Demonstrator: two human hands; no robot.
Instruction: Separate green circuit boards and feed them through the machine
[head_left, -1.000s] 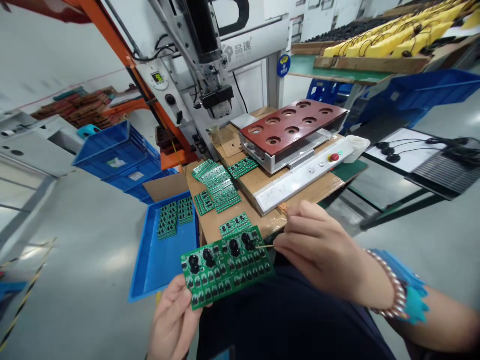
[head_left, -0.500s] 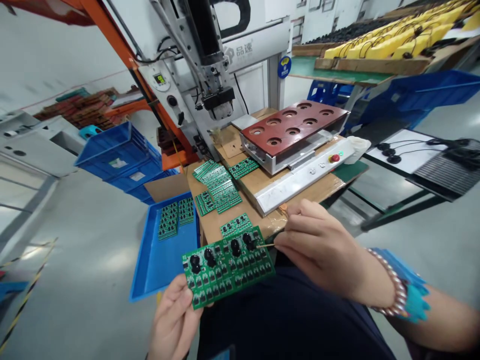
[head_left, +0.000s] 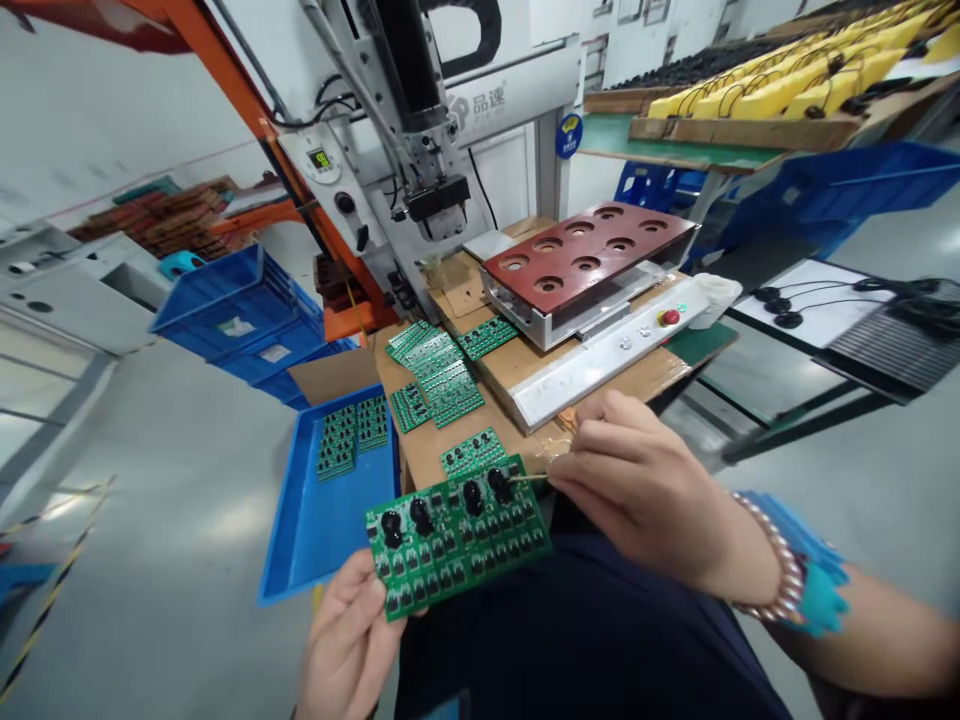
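Note:
My left hand [head_left: 354,625] grips the lower left corner of a green circuit board [head_left: 469,545], tilted up above my lap. Four glossy black blobs sit along the board's upper half, with rows of small parts below them. Between thumb and fingers, my right hand [head_left: 630,490] pinches a thin wooden stick [head_left: 531,478]. The stick's tip meets the rightmost black blob [head_left: 499,485]. Just behind the held board, another circuit board [head_left: 474,452] lies on the table's near edge, partly covered by it.
More boards [head_left: 446,378] lie overlapped on the brown tabletop [head_left: 501,408]. A blue tray [head_left: 300,530] at the left holds finished-looking stacks of boards. A machine with a red-brown plate [head_left: 592,250] of round holes stands behind, its control bar [head_left: 600,360] carrying a red button.
The stick's tip has moved slightly up and left, from the right edge of the rightmost black blob onto it. The left hand and board have hardly moved.

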